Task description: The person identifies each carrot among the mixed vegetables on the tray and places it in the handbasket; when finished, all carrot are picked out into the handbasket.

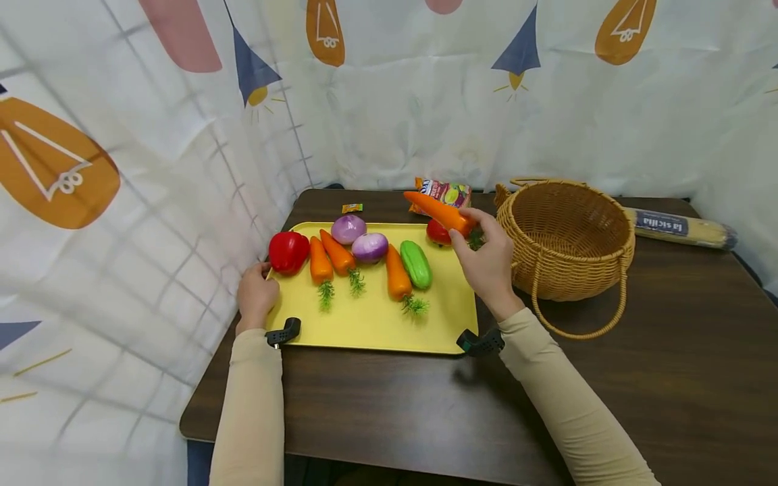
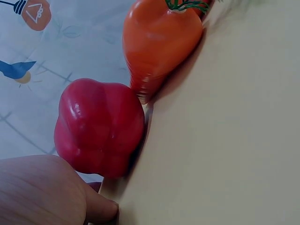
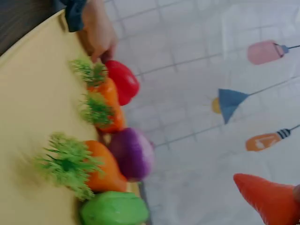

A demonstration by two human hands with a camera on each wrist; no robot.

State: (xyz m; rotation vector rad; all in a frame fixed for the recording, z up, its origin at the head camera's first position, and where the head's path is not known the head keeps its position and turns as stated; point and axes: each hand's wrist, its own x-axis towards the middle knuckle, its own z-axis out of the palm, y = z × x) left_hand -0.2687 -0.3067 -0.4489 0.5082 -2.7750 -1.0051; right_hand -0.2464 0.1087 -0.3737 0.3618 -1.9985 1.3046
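Note:
My right hand [image 1: 488, 260] grips an orange toy carrot [image 1: 442, 210] by its thick end, above the far right of a yellow tray [image 1: 365, 324]. The pointed tip shows in the right wrist view, where most of that hand is hidden. On the tray's left edge, my left hand [image 1: 258, 297] holds the rim, thumb on top. A red bell pepper [image 2: 99, 126] sits just beyond it. Along the tray lie several more carrots [image 1: 398, 273], two purple onions [image 1: 370, 248] and a green cucumber [image 1: 416, 264]. A red vegetable [image 1: 436, 233] is partly hidden below the raised carrot.
A wicker basket [image 1: 565, 270] with its handle hanging forward stands right of the tray. Behind it lies a long pack labelled la sicilia [image 1: 675, 227]. A colourful snack bag [image 1: 452, 194] and a small wrapped packet [image 1: 352, 208] lie beyond the tray. Printed curtains [image 1: 395, 121] border the table.

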